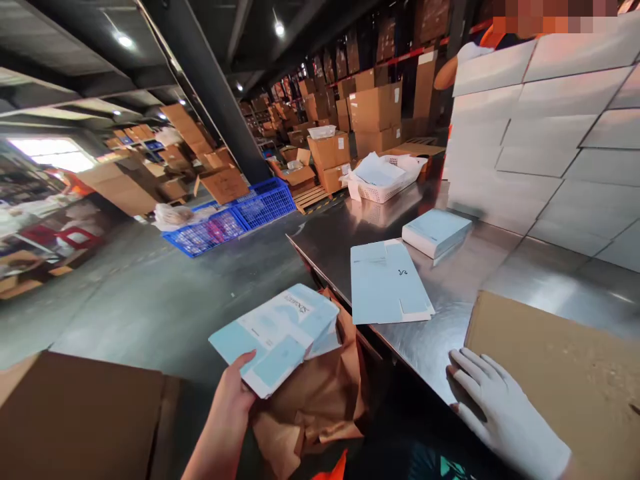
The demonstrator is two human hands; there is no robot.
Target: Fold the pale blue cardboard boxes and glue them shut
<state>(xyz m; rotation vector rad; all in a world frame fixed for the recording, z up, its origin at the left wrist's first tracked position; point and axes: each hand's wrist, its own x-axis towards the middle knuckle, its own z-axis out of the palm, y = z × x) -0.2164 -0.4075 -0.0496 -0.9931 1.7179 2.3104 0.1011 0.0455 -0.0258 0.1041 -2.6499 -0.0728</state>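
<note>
My left hand [235,393] is bare and grips a light-blue and white flattened carton [277,333] by its near edge, held out over the floor left of the table. My right hand [500,407] wears a white glove and rests flat on the steel table [450,287], its fingers touching the edge of a brown cardboard sheet [560,373]. Another flattened light-blue carton [387,283] lies on the table ahead of it. A thin stack of the same cartons [436,231] sits farther back.
A tall wall of white boxes [545,140] fills the table's right side, with a person [470,60] behind it. A white basket [383,177] stands at the far end. Crumpled brown paper [315,400] hangs below the table edge. Blue crates [235,220] and cardboard boxes crowd the floor.
</note>
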